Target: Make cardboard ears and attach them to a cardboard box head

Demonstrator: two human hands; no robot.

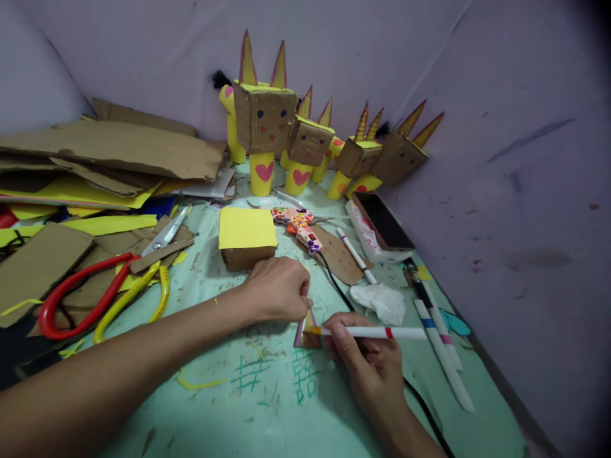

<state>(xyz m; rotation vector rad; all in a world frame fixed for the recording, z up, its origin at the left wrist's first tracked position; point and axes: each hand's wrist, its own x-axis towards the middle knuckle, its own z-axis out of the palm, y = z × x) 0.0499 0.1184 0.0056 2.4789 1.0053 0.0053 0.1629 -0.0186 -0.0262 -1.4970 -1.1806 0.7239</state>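
My right hand (370,362) is closed around a white marker (367,332) with a red band; its orange tip touches a small purple-edged cardboard triangle (309,336) lying flat. My left hand (279,289) is closed, its fingertips pressed on the upper end of the triangle and partly hiding it. Just behind my left hand sits a cardboard box (248,232) with a yellow top. A floral glue gun (300,228) lies behind and to the right of that hand, its black cord passing under my right hand.
Cardboard figures (265,121) with pointed horns stand along the back. Scissors (90,296) and stacked cardboard (119,146) occupy the left. Crumpled white tissue (380,301), a phone (383,221) on a white box, and several markers (443,356) lie at the right.
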